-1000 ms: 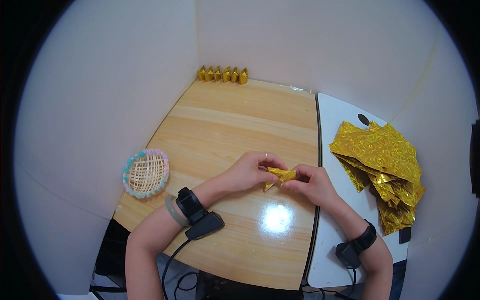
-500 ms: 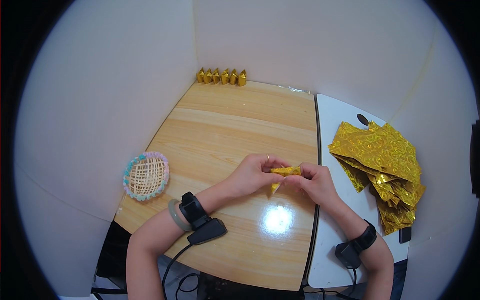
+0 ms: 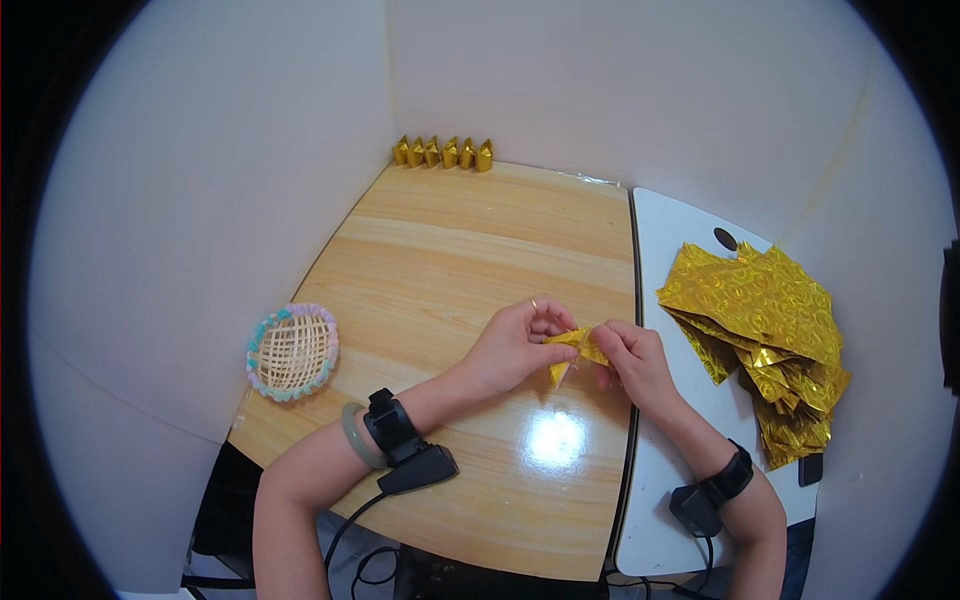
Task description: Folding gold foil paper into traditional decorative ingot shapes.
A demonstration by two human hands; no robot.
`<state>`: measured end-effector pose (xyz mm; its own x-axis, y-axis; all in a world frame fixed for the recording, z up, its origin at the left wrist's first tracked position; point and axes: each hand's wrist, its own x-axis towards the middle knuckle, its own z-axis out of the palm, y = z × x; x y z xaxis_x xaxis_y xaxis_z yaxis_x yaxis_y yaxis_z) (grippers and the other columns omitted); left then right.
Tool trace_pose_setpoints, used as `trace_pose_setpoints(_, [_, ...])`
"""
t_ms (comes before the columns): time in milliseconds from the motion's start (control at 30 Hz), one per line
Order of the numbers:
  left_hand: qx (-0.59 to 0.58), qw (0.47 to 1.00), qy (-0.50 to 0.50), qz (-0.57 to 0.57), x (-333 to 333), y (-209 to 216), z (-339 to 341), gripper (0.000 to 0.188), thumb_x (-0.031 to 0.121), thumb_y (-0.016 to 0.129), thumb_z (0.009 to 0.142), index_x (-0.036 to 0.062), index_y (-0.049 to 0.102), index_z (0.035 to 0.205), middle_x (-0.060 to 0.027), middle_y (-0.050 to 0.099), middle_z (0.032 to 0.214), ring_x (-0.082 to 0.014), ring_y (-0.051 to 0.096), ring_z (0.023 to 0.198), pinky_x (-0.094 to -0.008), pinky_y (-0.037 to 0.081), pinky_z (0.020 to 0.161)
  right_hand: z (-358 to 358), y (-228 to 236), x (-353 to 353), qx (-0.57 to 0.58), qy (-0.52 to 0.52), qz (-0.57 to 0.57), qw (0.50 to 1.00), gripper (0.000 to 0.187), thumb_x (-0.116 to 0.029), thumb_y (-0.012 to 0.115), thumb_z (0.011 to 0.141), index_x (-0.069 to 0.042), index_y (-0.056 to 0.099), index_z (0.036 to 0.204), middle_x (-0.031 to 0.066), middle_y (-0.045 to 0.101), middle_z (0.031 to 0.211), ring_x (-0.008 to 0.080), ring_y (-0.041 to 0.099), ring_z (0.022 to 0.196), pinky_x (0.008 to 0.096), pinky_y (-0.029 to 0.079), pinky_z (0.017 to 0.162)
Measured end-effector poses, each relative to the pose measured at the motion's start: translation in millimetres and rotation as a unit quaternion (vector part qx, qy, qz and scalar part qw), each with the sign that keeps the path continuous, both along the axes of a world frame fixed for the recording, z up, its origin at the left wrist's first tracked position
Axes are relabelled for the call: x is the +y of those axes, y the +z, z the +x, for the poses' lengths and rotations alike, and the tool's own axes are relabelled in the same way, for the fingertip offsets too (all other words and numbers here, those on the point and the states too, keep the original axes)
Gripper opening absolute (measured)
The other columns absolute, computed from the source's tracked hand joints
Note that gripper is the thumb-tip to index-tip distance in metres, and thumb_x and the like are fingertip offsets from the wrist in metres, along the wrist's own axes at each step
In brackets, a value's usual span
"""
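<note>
Between my two hands is a partly folded piece of gold foil paper (image 3: 566, 350), held above the right part of the wooden table. My left hand (image 3: 512, 345) pinches its left side between thumb and fingers. On the other side, my right hand (image 3: 634, 364) grips the right edge, thumb on top. Some of the fingers behind the paper are hidden. Along the far edge stands a row of several folded gold paper ingots (image 3: 443, 154). A loose pile of flat gold foil sheets (image 3: 765, 310) lies to the right of my right hand.
A small woven basket (image 3: 293, 352) with a pastel rim sits at the table's left edge. The wooden table (image 3: 450, 260) meets a white table (image 3: 660, 460) at a dark seam. Pale walls (image 3: 220, 150) enclose the back and sides. Cables hang from my wrist straps.
The gold paper has turned a little and its right side is more spread. My right thumb has moved up onto it, and my left hand has shifted slightly.
</note>
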<state>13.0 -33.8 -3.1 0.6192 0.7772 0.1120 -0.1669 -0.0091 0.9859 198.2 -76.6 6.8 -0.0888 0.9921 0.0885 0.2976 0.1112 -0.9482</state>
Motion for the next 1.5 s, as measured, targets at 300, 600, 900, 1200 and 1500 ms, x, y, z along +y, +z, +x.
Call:
trace_pose_setpoints(300, [0.064,0.997,0.048,0.015,2.3,0.2,-0.2,0.013,0.009,0.061,0.085,0.0014,0.057,0.095,-0.0027,0.060,0.086,-0.0081,0.057,0.082,-0.0211,0.046,0.072,0.5,3.8,-1.9,-0.065,-0.009,0.032,0.997,0.034,-0.025,0.059,0.089,-0.002,0.058,0.062,-0.0004,0.049,0.046,0.0037,0.042,0.044,0.0225,0.032,0.041])
trace_pose_setpoints(600, [0.075,0.997,0.007,-0.034,4.5,1.4,-3.3,0.015,0.013,0.062,0.086,0.0014,0.061,0.095,-0.0013,0.063,0.086,-0.0063,0.056,0.078,-0.0193,0.044,0.071,1.1,2.1,-2.9,-0.097,-0.002,0.054,0.994,0.035,-0.023,0.062,0.086,-0.002,0.056,0.058,-0.0005,0.048,0.044,0.0037,0.041,0.043,0.0227,0.032,0.041])
trace_pose_setpoints(900, [0.062,0.993,-0.056,-0.088,4.2,0.4,-4.0,0.016,0.013,0.061,0.086,0.0019,0.058,0.097,-0.0015,0.062,0.084,-0.0054,0.056,0.073,-0.0176,0.045,0.066,7.2,-4.2,2.3,0.027,-0.031,0.041,0.998,0.032,-0.028,0.056,0.090,-0.002,0.062,0.073,0.0007,0.056,0.064,0.0073,0.050,0.053,0.0201,0.038,0.045])
trace_pose_setpoints(1200, [-0.046,0.983,-0.025,-0.176,3.5,0.6,-7.1,0.012,0.017,0.060,0.087,0.0084,0.059,0.096,0.0040,0.057,0.082,-0.0027,0.049,0.070,-0.0168,0.041,0.062,9.1,-8.6,4.1,0.329,0.162,-0.161,0.916,0.031,-0.026,0.043,0.096,-0.006,0.046,0.119,0.0025,0.057,0.090,0.0112,0.057,0.078,0.0229,0.045,0.064])
trace_pose_setpoints(1500, [-0.040,0.981,-0.032,-0.187,5.2,-1.3,-8.5,0.012,0.021,0.062,0.086,0.0112,0.060,0.094,0.0074,0.056,0.081,-0.0008,0.046,0.067,-0.0167,0.034,0.058,8.5,-12.8,4.0,0.390,0.227,-0.210,0.868,0.033,-0.022,0.044,0.095,-0.007,0.045,0.125,0.0021,0.055,0.104,0.0127,0.054,0.090,0.0248,0.044,0.072])
